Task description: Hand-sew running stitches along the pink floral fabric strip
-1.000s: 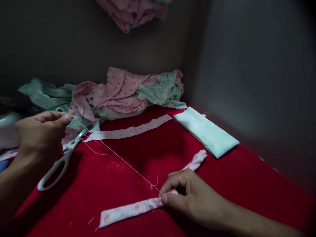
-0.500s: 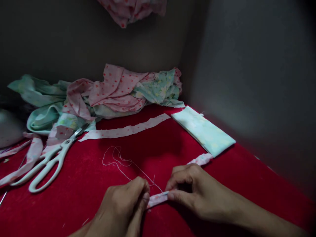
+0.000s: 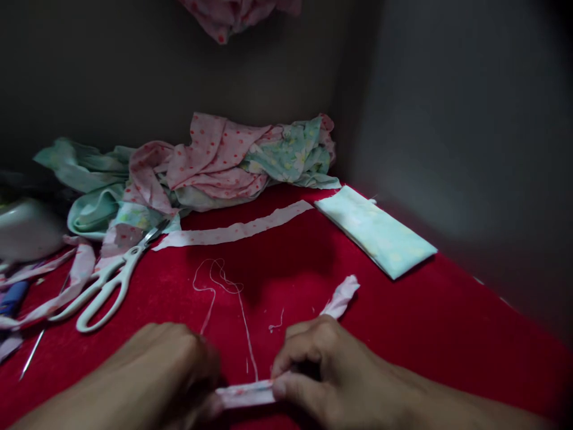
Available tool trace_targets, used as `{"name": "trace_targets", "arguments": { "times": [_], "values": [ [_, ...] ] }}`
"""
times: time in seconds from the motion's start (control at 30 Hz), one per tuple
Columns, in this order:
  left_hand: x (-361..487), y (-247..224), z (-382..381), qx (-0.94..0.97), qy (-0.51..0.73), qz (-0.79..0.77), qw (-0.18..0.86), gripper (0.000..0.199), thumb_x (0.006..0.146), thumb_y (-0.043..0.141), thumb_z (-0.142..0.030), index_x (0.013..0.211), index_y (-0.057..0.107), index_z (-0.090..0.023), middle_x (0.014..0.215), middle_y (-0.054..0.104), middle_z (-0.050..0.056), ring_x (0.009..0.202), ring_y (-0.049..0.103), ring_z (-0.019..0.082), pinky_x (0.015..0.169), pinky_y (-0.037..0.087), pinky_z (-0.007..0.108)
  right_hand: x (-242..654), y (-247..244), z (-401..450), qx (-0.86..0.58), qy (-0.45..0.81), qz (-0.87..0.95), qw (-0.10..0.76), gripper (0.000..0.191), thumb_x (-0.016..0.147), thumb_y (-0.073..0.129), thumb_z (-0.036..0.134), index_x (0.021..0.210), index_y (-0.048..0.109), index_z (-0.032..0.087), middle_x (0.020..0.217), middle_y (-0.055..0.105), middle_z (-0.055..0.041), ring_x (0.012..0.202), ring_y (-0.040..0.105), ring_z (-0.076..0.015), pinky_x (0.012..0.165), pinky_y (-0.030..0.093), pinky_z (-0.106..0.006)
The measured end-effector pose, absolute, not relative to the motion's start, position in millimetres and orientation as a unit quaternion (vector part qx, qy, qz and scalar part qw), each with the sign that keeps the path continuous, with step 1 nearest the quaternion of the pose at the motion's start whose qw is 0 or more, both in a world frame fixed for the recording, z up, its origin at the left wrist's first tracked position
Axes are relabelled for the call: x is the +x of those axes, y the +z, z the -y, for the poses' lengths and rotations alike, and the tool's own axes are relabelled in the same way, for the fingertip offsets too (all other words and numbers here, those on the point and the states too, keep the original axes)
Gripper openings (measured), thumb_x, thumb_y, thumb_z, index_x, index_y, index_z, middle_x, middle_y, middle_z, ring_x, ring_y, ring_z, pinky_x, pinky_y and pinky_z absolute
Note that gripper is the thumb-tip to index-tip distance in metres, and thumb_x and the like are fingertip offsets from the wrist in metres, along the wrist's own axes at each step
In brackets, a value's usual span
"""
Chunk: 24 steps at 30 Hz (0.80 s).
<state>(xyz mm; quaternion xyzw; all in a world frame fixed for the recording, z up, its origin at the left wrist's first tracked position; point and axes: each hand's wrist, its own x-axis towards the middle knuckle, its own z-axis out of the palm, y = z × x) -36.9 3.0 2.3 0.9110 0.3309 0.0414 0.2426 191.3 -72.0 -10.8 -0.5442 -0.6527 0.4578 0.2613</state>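
Between my hands stretches a narrow folded fabric strip (image 3: 247, 394), pale pink with small red marks. My left hand (image 3: 172, 373), somewhat blurred, pinches its left end. My right hand (image 3: 329, 370) grips it farther right, thumb on top, and the strip's loose tail (image 3: 342, 295) sticks out beyond the knuckles. A white thread (image 3: 245, 325) rises from the strip and loops on the red cloth above it. Whether a needle sits in my fingers is hidden.
White-handled scissors (image 3: 110, 286) lie at left near cut strips and a thin metal rod (image 3: 33, 352). A dotted strip (image 3: 237, 232) crosses the red cloth (image 3: 425, 334). Folded mint fabric (image 3: 376, 230) lies at right; crumpled pink and green fabric (image 3: 219, 158) is heaped along the wall.
Both hands have come nearer and to the left with the strip, my left hand farther. The strip's tail has pulled away from the folded mint fabric. The view has shifted slightly.
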Motion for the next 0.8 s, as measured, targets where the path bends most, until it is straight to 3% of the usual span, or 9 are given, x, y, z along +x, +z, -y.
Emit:
{"name": "trace_targets", "arguments": {
  "times": [0.1,0.2,0.27,0.47,0.67,0.8],
  "values": [
    [-42.9,15.3,-2.8,0.897,-0.022,-0.365,0.251,0.012,0.081,0.054,-0.028,0.075,0.062,-0.022,0.058,0.059,-0.003,0.048,0.050,0.013,0.043,0.026,0.020,177.5,-12.4,71.8,-0.554,0.432,0.664,0.257,0.013,0.078,0.058,0.013,0.075,0.071,0.016,0.066,0.063,-0.0004,0.058,0.055,-0.0094,0.051,0.038,-0.018],
    [-22.8,7.9,0.3,0.841,0.042,-0.324,0.431,0.020,0.089,0.041,-0.030,0.086,0.057,-0.020,0.069,0.061,0.000,0.059,0.055,0.014,0.050,0.036,0.019,179.7,-15.4,70.6,-0.545,0.401,0.689,0.259,0.014,0.081,0.057,0.014,0.072,0.068,0.015,0.065,0.062,-0.0006,0.059,0.052,-0.0098,0.053,0.037,-0.020],
    [-9.8,-3.5,2.4,0.827,0.104,-0.276,0.478,0.019,0.090,0.039,-0.026,0.087,0.055,-0.019,0.072,0.060,-0.001,0.062,0.054,0.013,0.055,0.039,0.019,185.5,-16.5,70.3,-0.538,0.397,0.700,0.250,0.017,0.083,0.055,0.014,0.070,0.066,0.015,0.066,0.061,-0.0004,0.061,0.053,-0.0101,0.055,0.037,-0.020],
    [-9.5,-25.8,5.1,0.826,0.175,-0.250,0.474,0.020,0.092,0.035,-0.018,0.086,0.054,-0.020,0.070,0.056,-0.003,0.060,0.050,0.010,0.055,0.038,0.018,188.9,-16.0,71.7,-0.577,0.397,0.678,0.224,0.017,0.084,0.051,0.014,0.073,0.063,0.017,0.066,0.058,0.0020,0.060,0.051,-0.0102,0.054,0.036,-0.021],
    [-10.9,-26.3,3.3,0.829,0.254,-0.212,0.452,0.021,0.087,0.041,-0.008,0.077,0.057,-0.018,0.069,0.053,-0.001,0.062,0.051,0.010,0.056,0.039,0.018,181.8,-17.2,73.0,-0.588,0.411,0.649,0.252,0.008,0.079,0.062,0.021,0.076,0.069,0.017,0.067,0.058,0.0019,0.060,0.051,-0.0099,0.054,0.035,-0.021],
    [-10.9,-22.5,0.6,0.854,0.248,-0.197,0.413,0.022,0.085,0.045,-0.008,0.075,0.062,-0.017,0.064,0.052,0.000,0.058,0.051,0.011,0.052,0.039,0.018,181.4,-19.8,72.4,-0.586,0.427,0.633,0.271,0.013,0.081,0.061,0.023,0.075,0.071,0.017,0.066,0.057,0.0008,0.059,0.051,-0.0102,0.053,0.035,-0.022]
  ]
}}
